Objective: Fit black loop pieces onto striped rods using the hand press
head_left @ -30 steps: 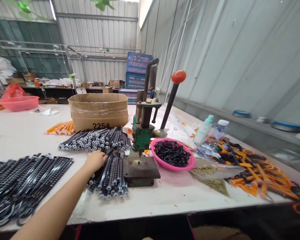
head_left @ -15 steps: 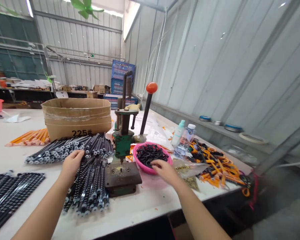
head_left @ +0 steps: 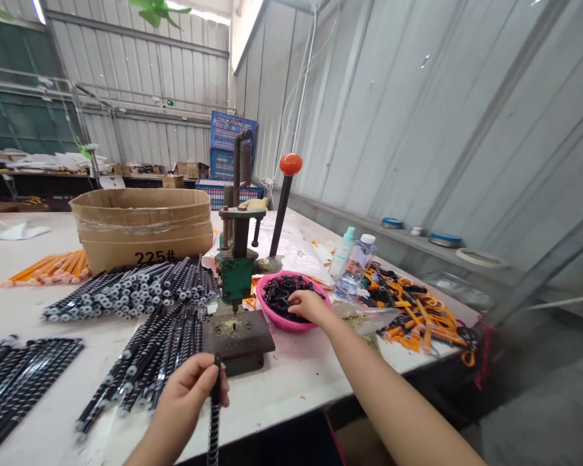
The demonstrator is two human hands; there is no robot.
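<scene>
My left hand (head_left: 192, 391) is closed in a pinch around the dark upper end of a black-and-white striped rod (head_left: 214, 430), which hangs down past the table's front edge. Beside that hand lies a loose pile of similar striped rods (head_left: 140, 359) with pale round ends. Behind it the green hand press (head_left: 236, 281) stands on a dark base plate (head_left: 240, 333) sprinkled with yellowish bits. My right hand (head_left: 308, 306) reaches into a pink basket (head_left: 291, 323), its fingers bent among small black looped pieces (head_left: 279, 294). What those fingertips grip is hidden.
The press's lever with an orange knob (head_left: 290, 164) rises behind the basket. A cardboard box (head_left: 143, 223) and more striped rods (head_left: 24, 382) occupy the left. A spray bottle (head_left: 342, 252), a clear bottle (head_left: 357, 268) and tangled orange-black straps (head_left: 418, 310) lie right.
My left hand has come from the rod pile toward the front edge, now with one striped rod in it. My right hand has moved further into the basket. The view has shifted slightly.
</scene>
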